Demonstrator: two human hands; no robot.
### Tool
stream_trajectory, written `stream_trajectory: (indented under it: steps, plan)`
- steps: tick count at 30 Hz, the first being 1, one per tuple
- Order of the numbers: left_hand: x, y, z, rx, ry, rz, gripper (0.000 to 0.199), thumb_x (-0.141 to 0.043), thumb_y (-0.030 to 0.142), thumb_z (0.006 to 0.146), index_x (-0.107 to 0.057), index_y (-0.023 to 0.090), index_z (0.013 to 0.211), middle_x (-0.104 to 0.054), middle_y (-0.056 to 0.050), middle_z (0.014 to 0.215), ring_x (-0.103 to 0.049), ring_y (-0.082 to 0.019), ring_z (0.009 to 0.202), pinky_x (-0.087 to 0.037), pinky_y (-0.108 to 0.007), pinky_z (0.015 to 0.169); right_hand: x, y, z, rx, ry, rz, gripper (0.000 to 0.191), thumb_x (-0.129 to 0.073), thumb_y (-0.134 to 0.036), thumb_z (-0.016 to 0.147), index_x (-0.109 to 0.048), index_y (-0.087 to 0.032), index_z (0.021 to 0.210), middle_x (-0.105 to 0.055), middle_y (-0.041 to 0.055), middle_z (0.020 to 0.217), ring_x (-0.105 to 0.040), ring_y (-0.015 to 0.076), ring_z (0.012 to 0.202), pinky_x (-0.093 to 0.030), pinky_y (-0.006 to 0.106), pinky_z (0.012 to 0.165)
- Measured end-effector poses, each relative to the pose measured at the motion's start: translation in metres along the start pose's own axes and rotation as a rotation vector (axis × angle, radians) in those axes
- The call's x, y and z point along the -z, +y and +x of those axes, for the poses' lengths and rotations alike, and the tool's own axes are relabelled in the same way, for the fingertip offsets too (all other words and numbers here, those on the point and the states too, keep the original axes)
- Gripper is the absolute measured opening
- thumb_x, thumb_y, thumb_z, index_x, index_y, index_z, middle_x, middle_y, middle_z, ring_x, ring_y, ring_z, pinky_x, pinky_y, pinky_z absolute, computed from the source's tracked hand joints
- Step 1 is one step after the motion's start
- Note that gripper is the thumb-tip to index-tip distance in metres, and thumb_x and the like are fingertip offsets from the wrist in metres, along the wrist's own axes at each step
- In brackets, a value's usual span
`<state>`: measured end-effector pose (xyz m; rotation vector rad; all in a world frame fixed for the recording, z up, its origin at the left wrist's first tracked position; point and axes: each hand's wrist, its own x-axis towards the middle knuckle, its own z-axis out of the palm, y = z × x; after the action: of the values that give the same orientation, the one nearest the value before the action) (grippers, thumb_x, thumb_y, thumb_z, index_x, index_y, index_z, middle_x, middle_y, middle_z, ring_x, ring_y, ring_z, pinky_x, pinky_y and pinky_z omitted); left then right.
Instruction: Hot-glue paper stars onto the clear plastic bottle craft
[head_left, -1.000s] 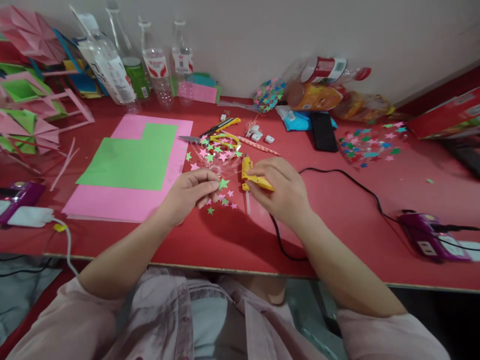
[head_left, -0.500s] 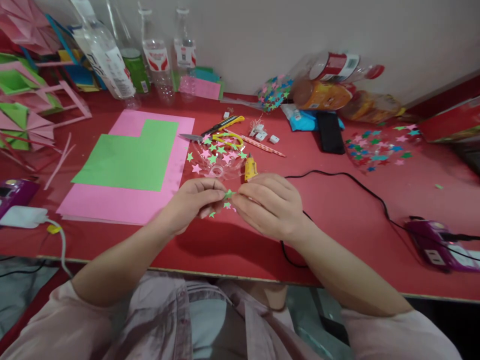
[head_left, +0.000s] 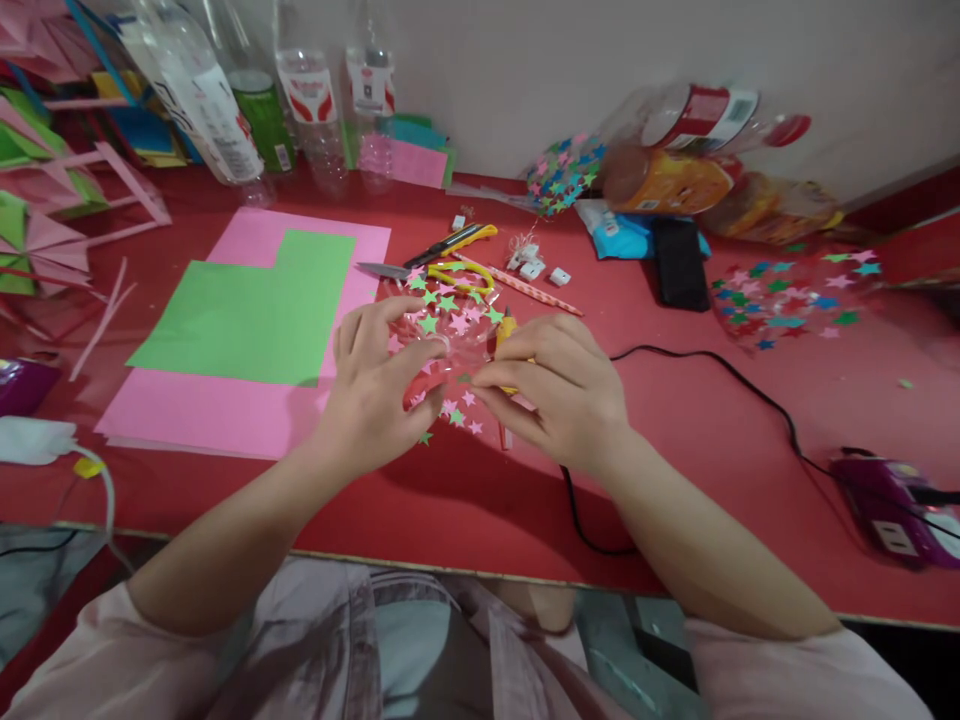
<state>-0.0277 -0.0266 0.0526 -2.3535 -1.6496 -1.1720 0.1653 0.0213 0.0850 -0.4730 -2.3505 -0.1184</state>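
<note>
My right hand (head_left: 559, 390) is closed in a pinch on a small green paper star (head_left: 464, 379), which shows at its fingertips. My left hand (head_left: 379, 385) is spread, with thumb and fingers apart, at the left side of a clear plastic piece (head_left: 469, 350) dotted with pink and green stars. Whether its fingertips touch the plastic I cannot tell. Loose pink and green stars (head_left: 457, 417) lie just below, between my hands. A yellow glue gun (head_left: 506, 328) is partly hidden behind my right hand.
Green paper (head_left: 240, 310) lies on pink sheets (head_left: 202, 415) at left. Scissors (head_left: 457, 275), a cutter (head_left: 454, 243) and a striped pencil (head_left: 525, 285) are behind my hands. Bottles (head_left: 307, 100) line the wall. A black cord (head_left: 720, 365) crosses the right side near a phone (head_left: 680, 265).
My left hand has let go of the green star, opened and moved up and left toward the plastic piece. The star stays in my right hand's fingertips. The view has shifted slightly.
</note>
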Motion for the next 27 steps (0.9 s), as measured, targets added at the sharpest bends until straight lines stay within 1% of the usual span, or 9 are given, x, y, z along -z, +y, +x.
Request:
stream_trajectory:
  steps: [4, 8, 13, 20, 25, 27]
  plan:
    - [-0.008, -0.001, -0.001, 0.011, 0.021, -0.04, 0.018, -0.066, 0.022, 0.079, -0.064, 0.024, 0.097, -0.051, -0.011, 0.127, -0.047, -0.029, 0.117, -0.038, -0.05, 0.099, -0.007, 0.001, -0.005, 0.031, 0.027, -0.01, 0.003, -0.065, -0.019, 0.083, -0.063, -0.02, 0.082, -0.061, 0.0014, 0.079, -0.054, 0.0156, 0.082, -0.045, 0.033, 0.077]
    - [-0.012, -0.002, -0.002, 0.027, 0.036, -0.048, 0.018, -0.066, 0.018, 0.077, -0.063, 0.025, 0.093, -0.053, -0.008, 0.124, -0.049, -0.027, 0.116, -0.038, -0.048, 0.098, -0.011, 0.003, -0.006, 0.079, 0.034, -0.055, 0.006, -0.064, -0.021, 0.084, -0.061, -0.023, 0.079, -0.061, -0.0009, 0.078, -0.05, 0.0143, 0.081, -0.046, 0.032, 0.081]
    - [-0.009, 0.001, -0.001, 0.021, 0.011, -0.08, 0.019, -0.063, 0.013, 0.076, -0.061, 0.023, 0.091, -0.053, -0.008, 0.125, -0.049, -0.026, 0.115, -0.039, -0.046, 0.098, -0.014, 0.005, -0.007, 0.06, 0.027, -0.033, 0.007, -0.063, -0.021, 0.085, -0.06, -0.024, 0.079, -0.061, -0.0022, 0.077, -0.05, 0.0137, 0.08, -0.047, 0.032, 0.083]
    - [-0.006, 0.004, 0.002, 0.047, -0.01, -0.099, 0.017, -0.063, 0.012, 0.074, -0.06, 0.021, 0.088, -0.054, -0.009, 0.121, -0.051, -0.025, 0.112, -0.041, -0.044, 0.096, -0.017, 0.004, -0.009, 0.026, -0.009, -0.013, 0.005, -0.064, -0.021, 0.084, -0.062, -0.022, 0.08, -0.062, -0.0014, 0.078, -0.053, 0.0142, 0.081, -0.047, 0.034, 0.086]
    - [-0.006, 0.006, 0.002, 0.053, -0.027, -0.101, 0.016, -0.062, 0.012, 0.075, -0.058, 0.023, 0.086, -0.054, -0.007, 0.122, -0.052, -0.024, 0.11, -0.042, -0.045, 0.095, -0.019, 0.005, -0.009, 0.007, 0.007, -0.015, 0.008, -0.061, -0.018, 0.085, -0.062, -0.024, 0.081, -0.063, -0.0017, 0.079, -0.056, 0.0146, 0.082, -0.048, 0.034, 0.084]
    - [-0.006, 0.007, 0.001, 0.051, -0.025, -0.108, 0.015, -0.062, 0.012, 0.076, -0.059, 0.023, 0.086, -0.054, -0.008, 0.122, -0.053, -0.024, 0.11, -0.042, -0.045, 0.095, -0.02, 0.005, -0.01, 0.004, 0.02, -0.007, 0.006, -0.061, -0.018, 0.085, -0.063, -0.023, 0.082, -0.063, -0.0009, 0.079, -0.056, 0.0148, 0.083, -0.048, 0.034, 0.084]
